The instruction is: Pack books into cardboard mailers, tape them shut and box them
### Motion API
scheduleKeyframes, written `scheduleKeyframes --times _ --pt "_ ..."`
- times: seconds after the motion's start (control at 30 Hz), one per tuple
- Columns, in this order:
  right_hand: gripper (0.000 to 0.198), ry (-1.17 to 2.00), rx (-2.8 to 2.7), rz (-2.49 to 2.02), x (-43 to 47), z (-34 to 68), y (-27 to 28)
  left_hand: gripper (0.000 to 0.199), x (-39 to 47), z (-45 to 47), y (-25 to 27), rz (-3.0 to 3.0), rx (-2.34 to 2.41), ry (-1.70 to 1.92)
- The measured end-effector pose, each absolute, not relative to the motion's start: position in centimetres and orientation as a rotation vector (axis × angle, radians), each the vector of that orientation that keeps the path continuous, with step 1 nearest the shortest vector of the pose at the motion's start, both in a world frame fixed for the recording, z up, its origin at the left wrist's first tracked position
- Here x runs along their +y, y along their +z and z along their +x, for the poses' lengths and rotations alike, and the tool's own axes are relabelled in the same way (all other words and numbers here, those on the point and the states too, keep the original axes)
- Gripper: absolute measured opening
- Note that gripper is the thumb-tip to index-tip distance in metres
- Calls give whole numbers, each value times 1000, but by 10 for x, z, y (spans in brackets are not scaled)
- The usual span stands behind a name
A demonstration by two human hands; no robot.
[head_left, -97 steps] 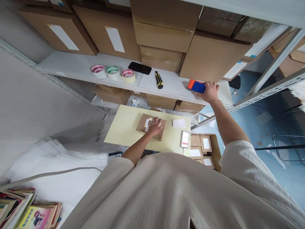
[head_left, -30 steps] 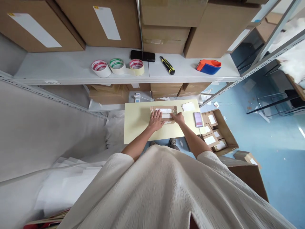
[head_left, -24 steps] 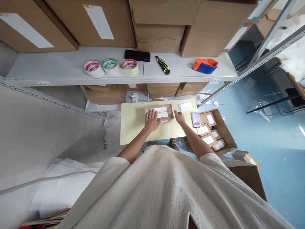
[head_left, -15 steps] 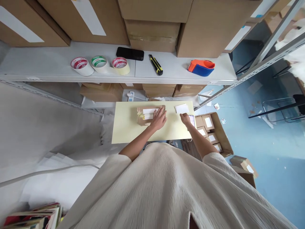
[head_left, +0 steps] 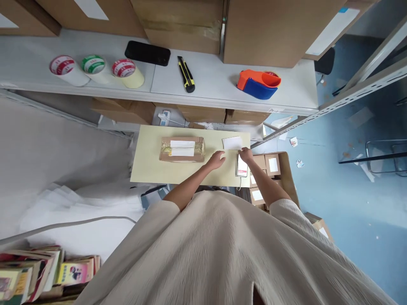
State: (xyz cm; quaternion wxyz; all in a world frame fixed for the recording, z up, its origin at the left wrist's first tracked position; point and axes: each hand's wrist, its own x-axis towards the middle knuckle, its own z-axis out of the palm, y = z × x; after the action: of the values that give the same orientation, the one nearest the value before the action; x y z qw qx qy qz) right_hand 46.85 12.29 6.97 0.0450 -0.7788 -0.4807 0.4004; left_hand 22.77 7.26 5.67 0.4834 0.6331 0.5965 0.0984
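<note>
Grey metal shelf (head_left: 216, 84) spans the upper view, loaded with cardboard boxes (head_left: 273, 34) pushed to the back, which leaves its front edge for tools within arm's reach. Below, a pale yellow table (head_left: 148, 169) stands close against the person's body, seemingly so both hands can work on it without stretching. Against its right end is an open carton (head_left: 288, 173) of small labelled boxes, probably kept there for easy dropping-in. A taped parcel (head_left: 182, 149) lies left of the table's centre, label up, perhaps to be readable. On the shelf, an orange-and-blue tape dispenser (head_left: 257, 84) rests at the right-hand end. The left hand (head_left: 216, 160), fingers loosely curved and apparently empty, is just right of the parcel. The right hand (head_left: 246, 154) has its fingers bunched at the corner of some white papers (head_left: 232, 143), above a lit phone (head_left: 242, 168); whether they pinch anything cannot be told.
</note>
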Motion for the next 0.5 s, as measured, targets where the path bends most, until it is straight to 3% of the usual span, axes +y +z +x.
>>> scheduleKeyframes --times 0.27,0.5 --pt "53 1204 -1503 -2300 150 491 29 50 104 251 21 1054 1619 392" --pt "54 1266 -1505 -2211 166 497 10 66 127 272 -17 1083 1713 454"
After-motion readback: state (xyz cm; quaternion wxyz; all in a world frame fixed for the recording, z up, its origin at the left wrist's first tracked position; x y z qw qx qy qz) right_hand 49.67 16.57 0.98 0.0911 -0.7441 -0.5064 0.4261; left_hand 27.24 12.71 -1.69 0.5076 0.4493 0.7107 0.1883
